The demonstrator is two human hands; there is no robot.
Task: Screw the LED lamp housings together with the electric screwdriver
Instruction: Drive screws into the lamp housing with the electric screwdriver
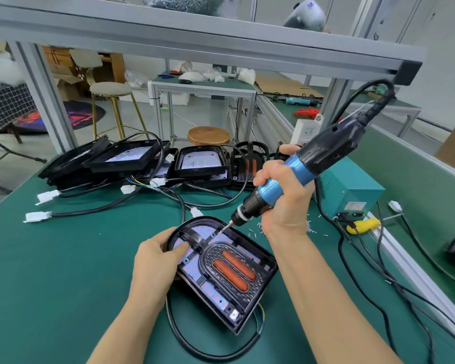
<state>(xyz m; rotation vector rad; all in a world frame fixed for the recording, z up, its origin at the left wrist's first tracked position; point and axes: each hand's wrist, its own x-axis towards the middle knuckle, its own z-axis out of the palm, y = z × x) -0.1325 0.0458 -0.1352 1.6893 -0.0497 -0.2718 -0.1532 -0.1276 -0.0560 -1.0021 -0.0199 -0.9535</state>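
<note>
A black LED lamp housing [258, 290] lies face up on the green mat, with two orange tubes under a curved black grille and a board of red dots around it. My left hand [155, 261] grips the housing's rounded far-left end, thumb on its inner ring. My right hand [284, 195] is wrapped around the blue and black electric screwdriver [307, 158], tilted down to the left. Its bit tip touches the housing's upper rim near a screw point.
Several more black housings [200, 161] with cables and white connectors are stacked at the back of the mat. Loose screws [310, 225] lie right of my wrist. A teal power box [350, 187] and a yellow object [363, 225] sit at right, with cables trailing.
</note>
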